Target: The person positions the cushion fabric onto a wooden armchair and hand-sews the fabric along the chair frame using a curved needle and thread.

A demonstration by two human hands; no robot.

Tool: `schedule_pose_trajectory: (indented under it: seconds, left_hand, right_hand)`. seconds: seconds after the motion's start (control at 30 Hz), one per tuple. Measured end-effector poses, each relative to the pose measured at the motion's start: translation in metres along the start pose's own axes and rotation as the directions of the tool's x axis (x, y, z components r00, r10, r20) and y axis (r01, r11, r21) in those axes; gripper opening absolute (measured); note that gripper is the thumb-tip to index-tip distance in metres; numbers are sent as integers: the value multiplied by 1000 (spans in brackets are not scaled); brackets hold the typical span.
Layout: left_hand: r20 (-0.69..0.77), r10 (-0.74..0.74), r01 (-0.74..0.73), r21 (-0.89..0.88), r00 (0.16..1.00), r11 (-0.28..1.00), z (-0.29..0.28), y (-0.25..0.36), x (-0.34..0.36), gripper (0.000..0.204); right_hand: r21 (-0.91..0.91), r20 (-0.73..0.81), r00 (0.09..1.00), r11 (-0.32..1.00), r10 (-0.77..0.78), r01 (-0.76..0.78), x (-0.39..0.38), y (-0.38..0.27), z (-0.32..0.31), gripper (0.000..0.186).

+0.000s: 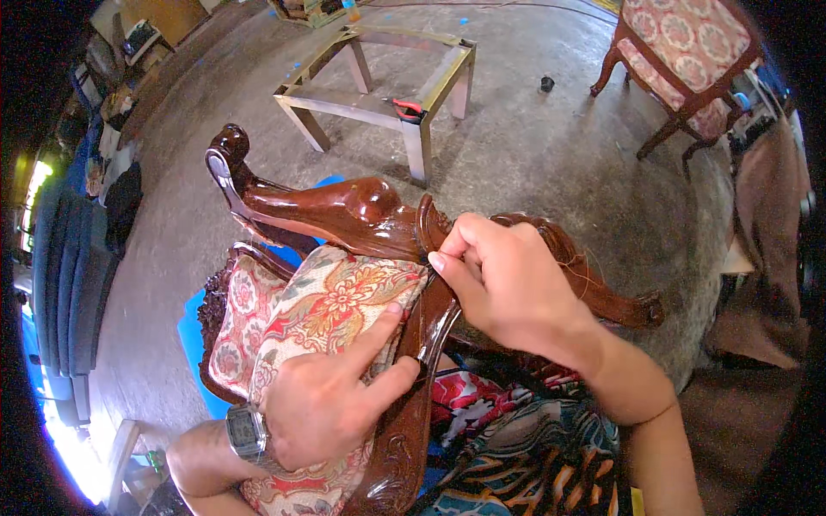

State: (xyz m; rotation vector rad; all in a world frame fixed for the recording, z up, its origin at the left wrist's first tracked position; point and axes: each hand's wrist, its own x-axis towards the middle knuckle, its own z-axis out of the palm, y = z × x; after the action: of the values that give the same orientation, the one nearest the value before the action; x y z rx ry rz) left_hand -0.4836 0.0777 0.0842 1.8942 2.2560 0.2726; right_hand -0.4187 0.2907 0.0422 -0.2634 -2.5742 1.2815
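A polished, carved wooden chair (344, 215) lies tipped across my lap, one curved leg pointing to the far left. Cream fabric with red and gold flowers (340, 297) covers its padded part. My left hand (331, 400), a watch (247, 433) on its wrist, rests on this fabric. Its index finger is stretched out and its thumb reaches the wooden rail (439, 314). My right hand (503, 279) is closed in a pinch where the fabric's corner meets the wood. What sits between those fingertips is too small or hidden to tell.
A bare wooden frame (379, 107) stands on the concrete floor ahead, red-handled pliers (408, 109) on its corner. Another upholstered chair (684, 64) is at the far right. A small black cup (547, 83) lies on the floor. Dark folded material (73, 275) hangs at the left.
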Motion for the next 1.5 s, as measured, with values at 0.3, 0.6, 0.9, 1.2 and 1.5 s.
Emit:
schedule_pose_trajectory:
  seconds: [0.3,0.6,0.9,1.2,1.5]
  left_hand:
    - [6,0,0,23,1000,1000,0,2,-2,34]
    - [8,-4,4,29,1000,1000,0,3,0,31]
    - [9,-5,5,26,1000,1000,1,3,-1,31]
    - [-77,34,-32,26,996,999,4,2,-5,29]
    - [-62,76,-77,-20,995,997,2,3,-6,37]
  right_hand:
    - [42,94,996,999,6,-10,6,-3,-5,11]
    - [40,293,956,999,15,-28,20,-1,-11,14]
    - [54,495,865,991,83,-126,41,-7,-17,17]
    - [182,396,918,979,12,-91,5,1,-25,24]
    - [65,97,972,976,-216,210,0,5,0,10]
